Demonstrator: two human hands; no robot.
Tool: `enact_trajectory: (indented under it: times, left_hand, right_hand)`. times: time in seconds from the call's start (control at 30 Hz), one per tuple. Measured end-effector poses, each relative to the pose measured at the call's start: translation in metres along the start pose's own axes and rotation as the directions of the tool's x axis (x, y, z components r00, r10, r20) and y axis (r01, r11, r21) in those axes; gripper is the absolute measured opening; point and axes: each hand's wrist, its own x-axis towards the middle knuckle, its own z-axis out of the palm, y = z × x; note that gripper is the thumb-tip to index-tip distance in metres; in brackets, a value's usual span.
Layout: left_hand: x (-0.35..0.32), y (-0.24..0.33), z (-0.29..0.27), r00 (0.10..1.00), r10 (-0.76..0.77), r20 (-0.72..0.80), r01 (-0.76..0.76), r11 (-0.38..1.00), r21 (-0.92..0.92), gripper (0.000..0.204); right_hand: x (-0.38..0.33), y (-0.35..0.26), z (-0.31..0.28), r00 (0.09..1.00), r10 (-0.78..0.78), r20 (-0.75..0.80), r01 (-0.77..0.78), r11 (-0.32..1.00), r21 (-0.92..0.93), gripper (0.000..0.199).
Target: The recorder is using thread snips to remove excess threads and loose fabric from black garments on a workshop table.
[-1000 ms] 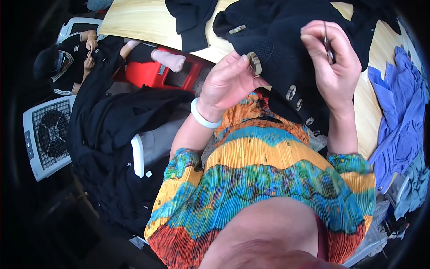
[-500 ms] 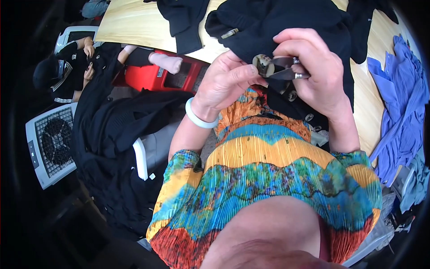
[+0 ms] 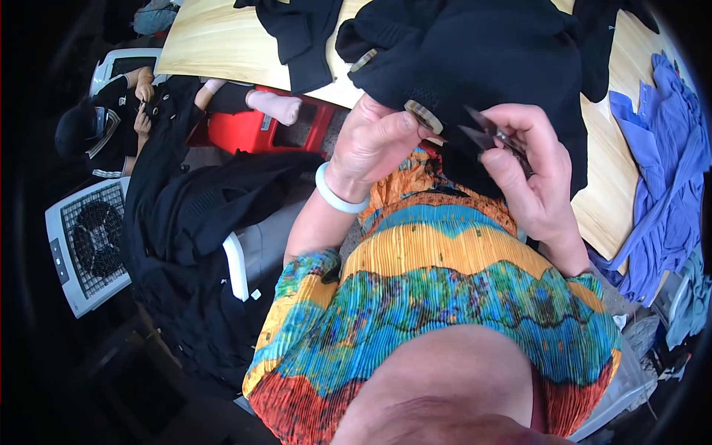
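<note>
Between the thumb and fingers of my left hand (image 3: 371, 144) a mottled tan-and-brown button (image 3: 424, 116) is pinched, tilted nearly edge-on. It lies against a black garment (image 3: 504, 67) spread over the table edge and hanging toward my lap. My right hand (image 3: 540, 170) is closed around a pair of thread snips (image 3: 486, 135), their dark pointed blades apart and aimed at the button without touching it. A second, similar button (image 3: 363, 61) sits on the garment's left part. The fingertips of my left hand behind the button are partly hidden.
Purple clothing (image 3: 660, 178) hangs over the right edge of the wooden table (image 3: 215, 41). On the left, a co-worker (image 3: 111, 122) handles black cloth beside a red plastic stool (image 3: 233, 130). A grey fan unit (image 3: 96, 233) stands nearby, with dark fabric (image 3: 193, 245) heaped beside it.
My right hand has drawn the snips back from the button and turned them. In my left hand the button has tipped, showing more of its edge. The lower buttons are now out of sight.
</note>
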Motion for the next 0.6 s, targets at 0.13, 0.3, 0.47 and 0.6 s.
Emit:
enact_trajectory:
  times: [0.13,0.3,0.47,0.6]
  left_hand:
    - [0.0019,0.0002,0.0007,1.000,0.023,0.006,-0.024,0.999,0.045,0.041]
    - [0.0021,0.0015,-0.0008,0.998,0.062,0.028,-0.064,0.996,0.066,0.043]
    - [-0.0009,0.0044,0.0006,0.998,0.060,0.002,-0.060,0.992,0.115,0.041]
    - [-0.0018,0.0046,-0.0006,0.998,0.067,-0.005,-0.066,0.990,0.126,0.038]
  right_hand:
    - [-0.0001,0.0006,0.0001,1.000,-0.004,0.025,0.004,1.000,-0.011,0.023]
    - [0.0001,0.0028,0.0002,0.998,-0.024,0.054,0.026,0.999,-0.024,0.019]
    - [0.0015,0.0035,0.0025,0.999,-0.012,0.048,0.011,1.000,0.026,0.016]
    - [0.0019,0.0026,0.0041,0.998,0.017,0.061,-0.020,0.998,0.062,0.014]
